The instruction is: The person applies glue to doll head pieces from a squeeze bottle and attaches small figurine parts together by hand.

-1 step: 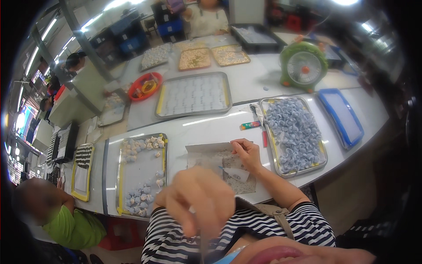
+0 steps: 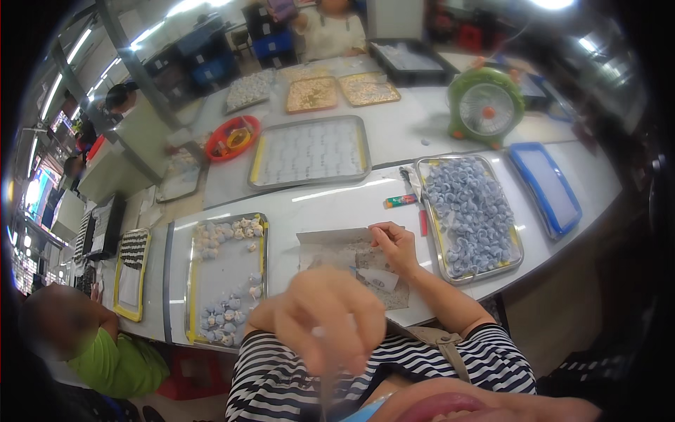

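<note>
My left hand (image 2: 330, 316) is raised close in front of me over my striped top, its fingers bent and pinched together. A small pale bit shows between thumb and fingers, with a thin blurred streak below; its kind is unclear. My right hand (image 2: 395, 246) rests with curled fingers at the upper edge of a worn grey cardboard sheet (image 2: 330, 240). Whether it pinches something small is hidden. On the cardboard, beside that wrist, lies a white tapered piece (image 2: 380, 279) with a blue tip.
A tray of grey-blue curved pieces (image 2: 470, 214) stands right, a tray of small rounded figures (image 2: 225, 281) left. Beyond are a green-red packet (image 2: 401, 201), a lined tray (image 2: 309, 151), a green fan (image 2: 486, 107) and a blue-rimmed tray (image 2: 545, 188). A co-worker in green (image 2: 116, 359) sits left.
My left hand has shifted slightly to the right, uncovering a bit less of the cardboard's lower part. My right hand and the trays stay where they were.
</note>
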Demonstrator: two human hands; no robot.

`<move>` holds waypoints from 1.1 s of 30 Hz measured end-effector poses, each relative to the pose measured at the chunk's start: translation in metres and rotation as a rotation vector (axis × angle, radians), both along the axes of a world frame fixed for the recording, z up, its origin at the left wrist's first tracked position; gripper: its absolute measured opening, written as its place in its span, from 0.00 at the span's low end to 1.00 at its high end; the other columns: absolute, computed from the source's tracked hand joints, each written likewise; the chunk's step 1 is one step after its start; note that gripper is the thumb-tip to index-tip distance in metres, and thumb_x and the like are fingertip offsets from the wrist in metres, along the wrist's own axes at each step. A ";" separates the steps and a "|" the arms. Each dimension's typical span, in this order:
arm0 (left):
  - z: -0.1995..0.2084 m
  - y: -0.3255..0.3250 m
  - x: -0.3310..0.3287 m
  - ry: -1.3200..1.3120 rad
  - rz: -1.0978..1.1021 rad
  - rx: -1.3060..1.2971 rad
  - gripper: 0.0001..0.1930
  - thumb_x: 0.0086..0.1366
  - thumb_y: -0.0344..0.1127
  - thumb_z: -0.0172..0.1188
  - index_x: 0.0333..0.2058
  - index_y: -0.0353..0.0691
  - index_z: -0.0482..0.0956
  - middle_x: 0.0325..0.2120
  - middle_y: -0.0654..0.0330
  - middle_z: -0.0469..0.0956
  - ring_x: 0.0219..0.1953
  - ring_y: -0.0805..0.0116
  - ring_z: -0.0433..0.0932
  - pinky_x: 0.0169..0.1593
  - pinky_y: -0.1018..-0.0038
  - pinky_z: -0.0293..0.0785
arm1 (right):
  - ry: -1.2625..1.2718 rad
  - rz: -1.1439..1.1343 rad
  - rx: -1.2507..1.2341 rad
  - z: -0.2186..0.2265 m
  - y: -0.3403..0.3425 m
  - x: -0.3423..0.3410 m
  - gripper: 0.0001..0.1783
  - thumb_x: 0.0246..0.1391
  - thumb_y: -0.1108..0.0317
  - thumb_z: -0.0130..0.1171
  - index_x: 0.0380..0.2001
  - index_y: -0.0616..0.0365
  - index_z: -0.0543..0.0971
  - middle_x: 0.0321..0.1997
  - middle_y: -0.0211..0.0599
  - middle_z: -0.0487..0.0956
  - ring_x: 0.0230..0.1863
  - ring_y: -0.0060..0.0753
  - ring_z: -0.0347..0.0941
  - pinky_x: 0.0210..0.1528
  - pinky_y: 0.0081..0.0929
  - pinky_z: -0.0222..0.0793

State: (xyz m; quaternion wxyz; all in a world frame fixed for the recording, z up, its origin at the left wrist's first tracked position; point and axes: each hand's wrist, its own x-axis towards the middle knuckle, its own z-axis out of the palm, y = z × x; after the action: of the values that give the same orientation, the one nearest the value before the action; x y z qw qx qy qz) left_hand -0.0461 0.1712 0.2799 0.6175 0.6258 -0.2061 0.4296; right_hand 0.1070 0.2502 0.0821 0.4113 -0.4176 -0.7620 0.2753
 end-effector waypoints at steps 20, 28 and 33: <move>0.002 -0.029 0.032 -0.047 -0.027 -0.030 0.08 0.56 0.33 0.60 0.35 0.42 0.79 0.32 0.56 0.72 0.29 0.71 0.72 0.29 0.81 0.69 | 0.525 0.019 -0.577 0.034 -0.030 -0.004 0.09 0.54 0.70 0.52 0.34 0.65 0.77 0.23 0.28 0.75 0.25 0.14 0.69 0.29 0.12 0.65; 0.006 -0.033 0.029 -0.042 0.208 0.119 0.05 0.53 0.25 0.60 0.30 0.40 0.79 0.30 0.56 0.74 0.24 0.70 0.73 0.25 0.80 0.69 | 0.253 -0.002 -0.399 0.021 -0.026 -0.004 0.09 0.54 0.69 0.53 0.34 0.64 0.77 0.22 0.27 0.75 0.25 0.13 0.69 0.27 0.11 0.62; 0.007 -0.036 0.029 -0.026 0.299 0.118 0.05 0.51 0.27 0.64 0.29 0.39 0.79 0.27 0.59 0.75 0.24 0.69 0.74 0.25 0.79 0.69 | 0.351 0.020 -0.503 0.022 -0.027 -0.007 0.09 0.54 0.69 0.53 0.34 0.64 0.77 0.21 0.27 0.75 0.25 0.13 0.69 0.27 0.11 0.61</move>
State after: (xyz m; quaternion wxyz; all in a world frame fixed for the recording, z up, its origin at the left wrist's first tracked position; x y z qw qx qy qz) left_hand -0.0171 0.1348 0.2865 0.5062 0.6789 -0.1436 0.5120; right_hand 0.0995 0.2230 0.1046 0.4177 -0.4450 -0.5910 0.5274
